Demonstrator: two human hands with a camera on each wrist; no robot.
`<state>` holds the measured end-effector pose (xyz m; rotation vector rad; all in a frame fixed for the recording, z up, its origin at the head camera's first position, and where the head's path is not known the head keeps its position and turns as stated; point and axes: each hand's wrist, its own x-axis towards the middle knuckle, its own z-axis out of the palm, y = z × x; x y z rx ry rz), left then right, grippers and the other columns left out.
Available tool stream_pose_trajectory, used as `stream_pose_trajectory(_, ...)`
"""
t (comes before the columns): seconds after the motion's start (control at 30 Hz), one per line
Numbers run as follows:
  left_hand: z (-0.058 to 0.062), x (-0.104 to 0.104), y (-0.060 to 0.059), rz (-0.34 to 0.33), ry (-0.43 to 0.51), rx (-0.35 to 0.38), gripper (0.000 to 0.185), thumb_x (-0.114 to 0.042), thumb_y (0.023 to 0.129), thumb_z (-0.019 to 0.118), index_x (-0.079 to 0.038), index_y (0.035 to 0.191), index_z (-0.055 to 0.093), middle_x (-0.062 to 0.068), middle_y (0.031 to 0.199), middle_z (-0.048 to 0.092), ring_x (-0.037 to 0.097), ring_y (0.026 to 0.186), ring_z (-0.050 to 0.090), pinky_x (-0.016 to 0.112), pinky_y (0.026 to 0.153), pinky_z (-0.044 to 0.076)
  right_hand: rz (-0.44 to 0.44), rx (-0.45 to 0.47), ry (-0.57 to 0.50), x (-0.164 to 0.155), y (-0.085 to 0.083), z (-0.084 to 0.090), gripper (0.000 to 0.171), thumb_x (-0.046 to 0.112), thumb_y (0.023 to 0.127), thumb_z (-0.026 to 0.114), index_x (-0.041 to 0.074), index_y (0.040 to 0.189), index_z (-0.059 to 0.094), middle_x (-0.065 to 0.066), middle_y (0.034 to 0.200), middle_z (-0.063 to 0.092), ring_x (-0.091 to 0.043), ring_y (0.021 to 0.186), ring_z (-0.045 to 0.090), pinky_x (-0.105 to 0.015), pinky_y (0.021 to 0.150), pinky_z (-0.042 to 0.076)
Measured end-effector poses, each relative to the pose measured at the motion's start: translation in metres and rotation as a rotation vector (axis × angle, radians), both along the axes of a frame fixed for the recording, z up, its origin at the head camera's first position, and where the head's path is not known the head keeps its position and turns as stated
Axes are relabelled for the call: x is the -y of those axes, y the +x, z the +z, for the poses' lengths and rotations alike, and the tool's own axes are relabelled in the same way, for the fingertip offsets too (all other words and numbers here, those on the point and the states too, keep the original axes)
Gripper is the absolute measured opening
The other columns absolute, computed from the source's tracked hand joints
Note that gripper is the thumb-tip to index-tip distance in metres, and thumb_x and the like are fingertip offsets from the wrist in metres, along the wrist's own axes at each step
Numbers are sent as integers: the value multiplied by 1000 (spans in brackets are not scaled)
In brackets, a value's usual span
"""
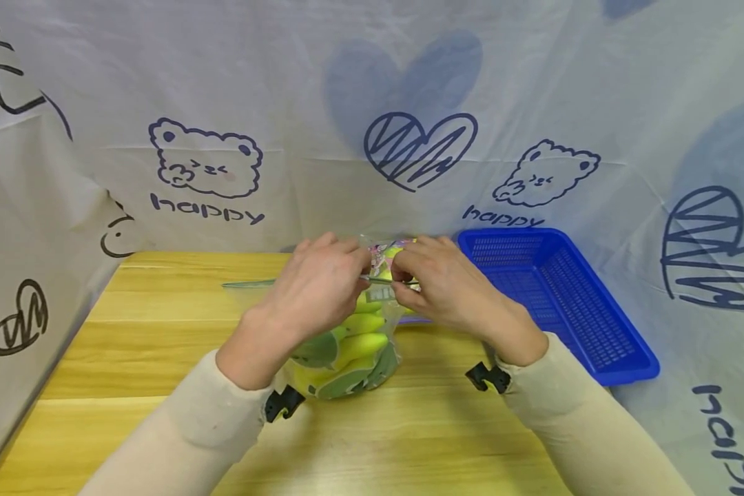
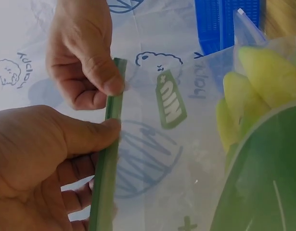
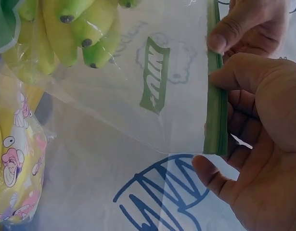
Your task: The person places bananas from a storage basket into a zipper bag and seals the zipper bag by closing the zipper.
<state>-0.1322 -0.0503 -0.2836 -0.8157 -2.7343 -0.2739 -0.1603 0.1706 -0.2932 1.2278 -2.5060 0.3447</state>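
Wooden tabletop (image 1: 161,331), printed cloth backdrop behind. Clear zip bag (image 2: 186,144) stands on the table between both hands, holding a bunch of green-yellow bananas (image 1: 359,331). Its green zip strip (image 2: 108,159) runs along the bag's top edge; the strip's long axis passes straight through both grips. Left hand (image 1: 313,289) pinches the strip between thumb and curled fingers. Right hand (image 1: 446,286) pinches the same strip just beside it, thumbs nearly touching. Bananas hang below the grips, toward the person. Whether the seal is closed, I cannot tell. Beyond the right hand's grip, 1 blue basket (image 1: 620,344) sits near. A cartoon-printed packet (image 3: 15,163) lies beside the bag.
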Motion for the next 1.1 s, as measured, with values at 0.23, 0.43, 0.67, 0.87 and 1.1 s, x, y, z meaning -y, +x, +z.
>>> stream_pose_trajectory(0.23,-2,2,0,6,-26,-19,15,-21,94,79,-14,106,75,-1,100,73,23,87,55,37,74,43,-10,16,-5,3,-2,-4,9,18,91,71,16,88,63,3,85,62,-23,85,58,-44,80,44)
stream_pose_trajectory(0.43,-3,2,0,9,-3,-16,16,-23,96,77,-14,109,74,-1,101,73,22,89,54,37,76,43,22,-10,-31,7,-5,-7,10,14,91,68,15,86,59,2,82,60,-23,83,58,-44,78,45)
stream_pose_trajectory(0.67,1,10,2,22,39,0,11,-22,97,76,-14,103,73,-1,101,73,25,92,56,41,78,44,31,9,-57,1,-6,-2,9,13,89,66,15,84,59,1,81,59,-20,80,55,-42,77,45)
stream_pose_trajectory(0.87,3,23,1,46,46,22,12,-20,97,75,-11,104,74,2,104,74,27,94,57,42,80,45,44,13,-76,-5,-7,0,9,11,89,65,15,84,59,2,81,60,-18,80,56,-40,76,44)
stream_pose_trajectory(1.1,0,39,-2,68,65,52,5,-17,99,72,-12,100,73,2,101,75,28,93,57,44,83,45,11,12,-72,-11,-10,-2,9,11,88,62,15,82,58,1,79,59,-19,79,53,-41,75,42)
